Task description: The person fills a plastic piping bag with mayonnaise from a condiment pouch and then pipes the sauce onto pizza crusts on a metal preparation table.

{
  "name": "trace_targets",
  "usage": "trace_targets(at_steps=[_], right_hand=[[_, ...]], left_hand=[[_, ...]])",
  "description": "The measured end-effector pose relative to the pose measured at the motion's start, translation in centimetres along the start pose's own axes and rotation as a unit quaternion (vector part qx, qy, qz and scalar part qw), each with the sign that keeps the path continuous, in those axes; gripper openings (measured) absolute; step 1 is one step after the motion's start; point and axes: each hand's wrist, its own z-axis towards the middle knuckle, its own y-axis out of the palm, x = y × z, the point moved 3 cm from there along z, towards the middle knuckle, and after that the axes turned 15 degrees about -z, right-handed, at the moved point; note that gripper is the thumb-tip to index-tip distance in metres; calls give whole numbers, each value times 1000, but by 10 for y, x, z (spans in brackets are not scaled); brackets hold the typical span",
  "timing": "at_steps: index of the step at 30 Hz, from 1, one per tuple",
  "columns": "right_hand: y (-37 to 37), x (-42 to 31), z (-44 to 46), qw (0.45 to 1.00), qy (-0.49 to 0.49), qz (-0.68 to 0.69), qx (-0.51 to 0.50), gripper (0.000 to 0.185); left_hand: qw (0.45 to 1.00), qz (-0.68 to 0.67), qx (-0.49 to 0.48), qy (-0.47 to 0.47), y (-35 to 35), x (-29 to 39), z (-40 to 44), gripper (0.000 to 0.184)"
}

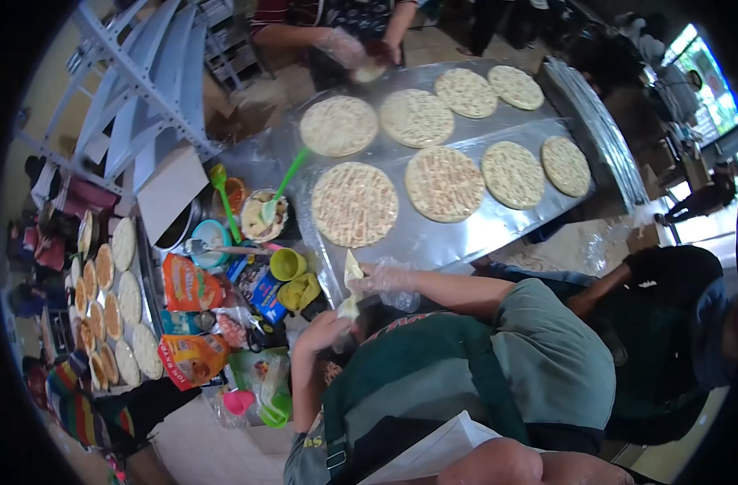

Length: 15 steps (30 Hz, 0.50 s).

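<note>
A clear plastic piping bag with pale yellow filling (348, 308) is between my two hands, at the near edge of the metal table. My left hand (324, 330) is closed around its lower end. My right hand (377, 280), in a loose clear plastic glove, grips it higher up, where a pale tip (352, 263) sticks out. Just beyond my hands lies a round flat bread striped with sauce (355, 204). Another striped round (444, 183) is to its right. Several more rounds, including a pale one (339, 126), cover the table in two rows.
On the left stand a bowl of creamy filling (264, 216), a green spatula (224, 204), a yellow cup (288, 263) and orange pouches (192, 283). Another table at far left bears several rounds (129, 297). Opposite, a co-worker's gloved hand (342, 48) works. A person (668, 339) is close at right.
</note>
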Motion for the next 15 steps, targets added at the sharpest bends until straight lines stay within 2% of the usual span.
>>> trace_targets(at_steps=[1, 2, 3, 5, 7, 9, 12, 14, 15], right_hand=[[-6, -10, -18, 1000, 23, -4, -18, 79], [-16, -21, -42, 1000, 1, 19, -23, 66], [-25, -27, -60, 1000, 4, 15, -16, 66], [-30, -28, -86, 988, 41, 130, -74, 41], [-25, -5, -98, 987, -3, 151, -52, 39], [-25, 15, -113, 984, -48, 171, -26, 37], [-34, 37, -142, 987, -12, 159, 4, 35], [-31, 54, -167, 989, 62, 136, 9, 32], [-23, 73, -173, 989, 57, 139, 10, 32]], left_hand=[[1000, 0, -11, 6, 7, 6, -4, 26], [999, 40, 5, 1, 13, 15, -11, 26], [996, 82, 23, -3, 19, 24, -17, 25], [995, 95, 23, 6, 34, 26, -21, 25], [996, 85, 20, 37, 51, 25, -23, 26], [993, 107, 43, 25, 72, 26, -25, 27], [987, 145, 73, 20, 105, 37, -24, 28], [982, 166, 87, 13, 122, 28, -24, 29], [981, 170, 89, 11, 130, 25, -26, 29]])
